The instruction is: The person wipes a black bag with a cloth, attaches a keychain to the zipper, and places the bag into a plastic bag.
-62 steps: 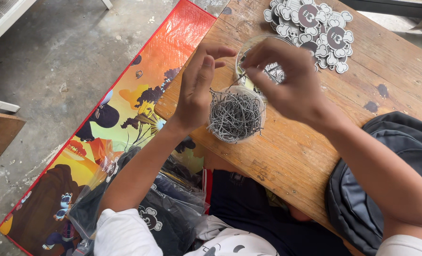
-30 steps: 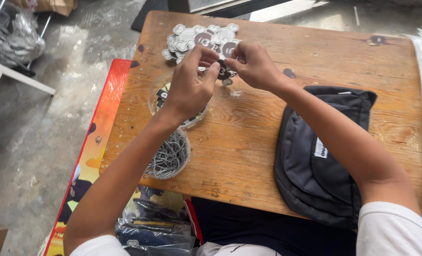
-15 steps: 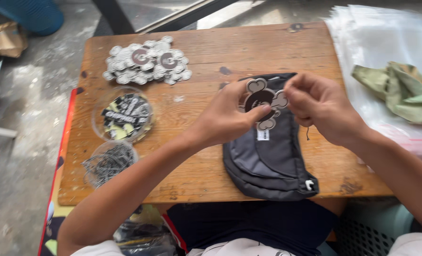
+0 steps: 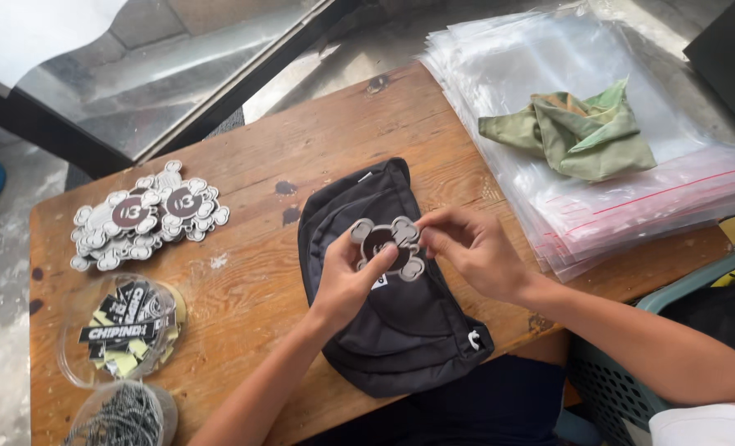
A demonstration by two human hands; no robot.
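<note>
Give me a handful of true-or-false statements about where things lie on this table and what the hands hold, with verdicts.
1. Both hands, left hand and right hand, hold a flower-shaped brown-and-white card tag over the black fabric pouch. True.
2. The crumpled green cloth lies on the wooden table. False: it lies on the stack of clear plastic bags.
3. The pile of matching card tags sits left of the pouch. True.
4. The round clear tub of black and yellow labels stands on the pouch. False: it stands on the table, near the left edge.

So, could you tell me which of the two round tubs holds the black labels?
The larger tub, just below the tag pile; the smaller tub at the table's near corner holds thin wire pieces.
</note>
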